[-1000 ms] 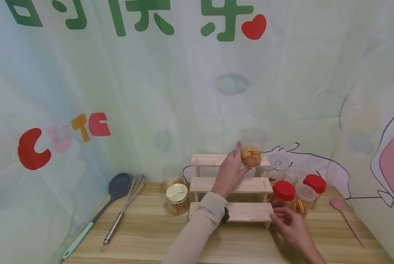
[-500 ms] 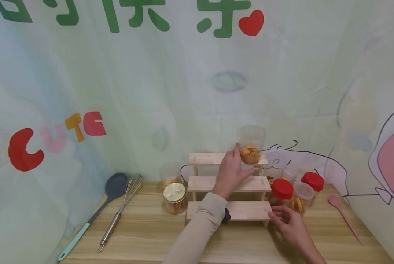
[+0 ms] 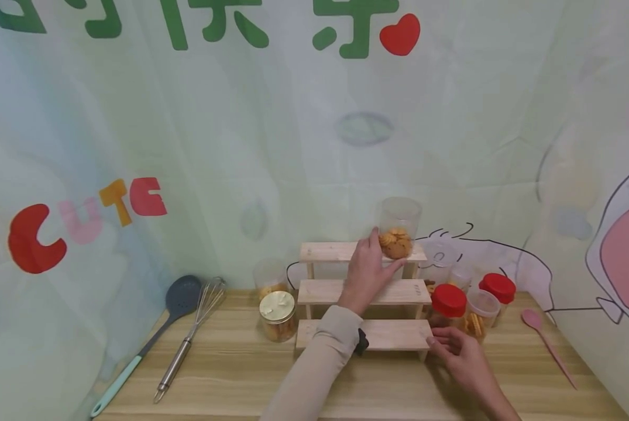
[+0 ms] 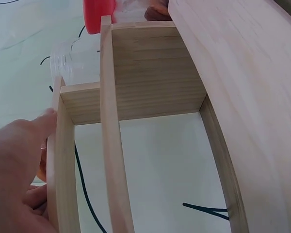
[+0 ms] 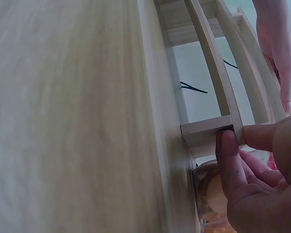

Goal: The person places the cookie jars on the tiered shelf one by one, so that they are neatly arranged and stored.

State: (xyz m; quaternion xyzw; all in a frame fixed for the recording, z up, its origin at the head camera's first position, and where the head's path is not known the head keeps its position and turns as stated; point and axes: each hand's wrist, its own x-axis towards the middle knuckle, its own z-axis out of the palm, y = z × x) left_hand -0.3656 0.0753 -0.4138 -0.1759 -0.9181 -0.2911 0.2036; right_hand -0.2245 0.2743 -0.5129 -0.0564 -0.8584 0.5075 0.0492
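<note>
In the head view my left hand [image 3: 367, 272] reaches over a three-tier wooden shelf [image 3: 364, 292] to a clear jar of cookies [image 3: 397, 241]. The jar stands upright at the right end of the top tier, my fingers along its left side and the thumb across its front, low down. Only a sliver of the jar shows past the shelf edge in the left wrist view, beside the hand [image 4: 14, 170]. My right hand [image 3: 464, 356] pinches the right front end of the lowest tier; the right wrist view shows its thumb and fingers [image 5: 228, 145] on that wooden corner.
Right of the shelf crowd several jars, among them red-lidded ones [image 3: 448, 299] and one with a pale lid [image 3: 483, 310]. A gold-lidded jar [image 3: 277, 318] stands left. Farther left lie a whisk [image 3: 188, 342] and slotted turner [image 3: 151, 339]; a pink spoon [image 3: 546, 345] lies far right.
The cookie jar has shifted slightly back onto the top tier. My left thumb moved off the jar, then back toward its base. My right hand keeps its place; the view shifted slightly.
</note>
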